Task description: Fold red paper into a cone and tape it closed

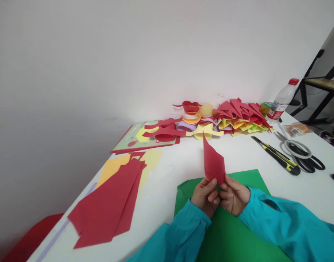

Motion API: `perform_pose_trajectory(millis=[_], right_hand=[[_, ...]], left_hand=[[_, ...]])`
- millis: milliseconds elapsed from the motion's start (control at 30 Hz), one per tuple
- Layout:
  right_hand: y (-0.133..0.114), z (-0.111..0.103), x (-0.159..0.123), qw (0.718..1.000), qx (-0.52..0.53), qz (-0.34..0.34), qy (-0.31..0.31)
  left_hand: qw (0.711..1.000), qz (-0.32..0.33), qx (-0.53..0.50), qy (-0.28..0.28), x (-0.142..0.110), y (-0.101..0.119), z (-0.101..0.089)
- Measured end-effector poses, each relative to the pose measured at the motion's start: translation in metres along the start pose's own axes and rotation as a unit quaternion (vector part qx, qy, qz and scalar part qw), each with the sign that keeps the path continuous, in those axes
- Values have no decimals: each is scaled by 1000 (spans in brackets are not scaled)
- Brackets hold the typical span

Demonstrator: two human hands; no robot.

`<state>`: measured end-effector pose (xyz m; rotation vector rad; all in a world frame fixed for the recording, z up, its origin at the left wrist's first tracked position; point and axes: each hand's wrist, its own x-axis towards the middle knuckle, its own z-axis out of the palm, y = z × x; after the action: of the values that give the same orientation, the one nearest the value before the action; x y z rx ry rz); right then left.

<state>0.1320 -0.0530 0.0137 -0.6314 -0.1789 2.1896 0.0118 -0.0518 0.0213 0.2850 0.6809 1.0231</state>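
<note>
A folded piece of red paper [214, 160] with a pointed top stands up between my two hands. My left hand [206, 194] pinches its lower left edge, thumb in front. On the lower right, my right hand [235, 194] grips the same paper with fingers curled. Both hands are above a large green sheet [246, 176] on the white table. To the left lies a stack of cut red paper sheets [109, 203], with orange and pale yellow paper [153, 160] partly under it.
Along the wall sit curled paper shapes [167, 131] and a pile of folded red paper pieces [239, 109]. At right are a yellow-black utility knife [278, 156], black scissors [310, 160] under a tape roll [297, 149], and a bottle [281, 100]. A booklet [134, 136] lies back left.
</note>
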Motion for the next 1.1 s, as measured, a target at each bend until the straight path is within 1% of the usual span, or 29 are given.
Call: perform_pose_trajectory(millis=[67,233,433,533,733,800,933,1100], right_hand=[[0,-1,0,1000,3,5,-12],[0,-3,1,1000,4,-7,-29],[-3,-7,2,997,9,49,-65],[-2,-6,1,998,0,35,-47],[1,4,-3,1000,-14,-22,16],[0,6,-4,999,-17,-17,23],[-3,9,-4,999,-4,19,35],[-2,11,-3,998,9,-9,66]], left_hand=[[1000,-2,-1,-2,0,0,0],[1000,-8,-6,-21,1,-1,-3],[997,-11,-74,-29,0,4,-2],[996,-18,-84,-34,-2,5,-2],[997,-13,-60,-52,-2,2,-6],[997,-24,-59,-51,-2,3,-6],[995,-40,-82,-45,-1,5,-3],[995,-25,-96,-27,-1,6,-2]])
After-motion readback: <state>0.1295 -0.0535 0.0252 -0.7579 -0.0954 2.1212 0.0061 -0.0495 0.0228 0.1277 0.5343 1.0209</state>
